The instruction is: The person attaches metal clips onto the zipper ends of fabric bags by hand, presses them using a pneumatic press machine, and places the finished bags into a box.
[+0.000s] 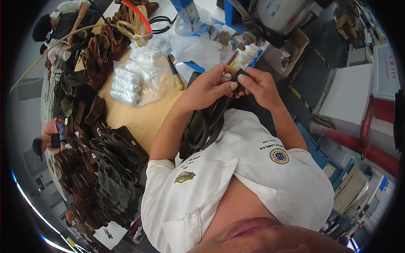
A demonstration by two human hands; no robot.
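While both hands meet above the near edge of the surface, the scene reads as follows.

Left hand: the left hand (211, 86) has its fingers closed together, thumb and forefinger pinching the top end of a dark strap bundle (206, 124).
Right hand: the right hand (259, 86) is closed on the same top end from the other side, its fingertips touching those of the left.
Strap bundle: dark olive straps hanging in loops from the two hands down over the white shirt (236, 177), just off the near edge of the surface.
Surface: a tan wooden surface (139, 114), crowded along its left edge.
Left edge: a pile of dark olive leather pieces (116, 168) near the near-left corner, with brown leather pieces (99, 55) further along that edge.
Middle: a clear plastic bag of white rolls (130, 82), and just beside it a tool with a yellow handle (175, 74) lying flat.
Far edge: crumpled clear plastic bags (192, 40), a red and cream bundle of cord (135, 23) and a blue machine base (236, 17).
Other people: two people (55, 25) beyond the left edge, their work too small to tell.
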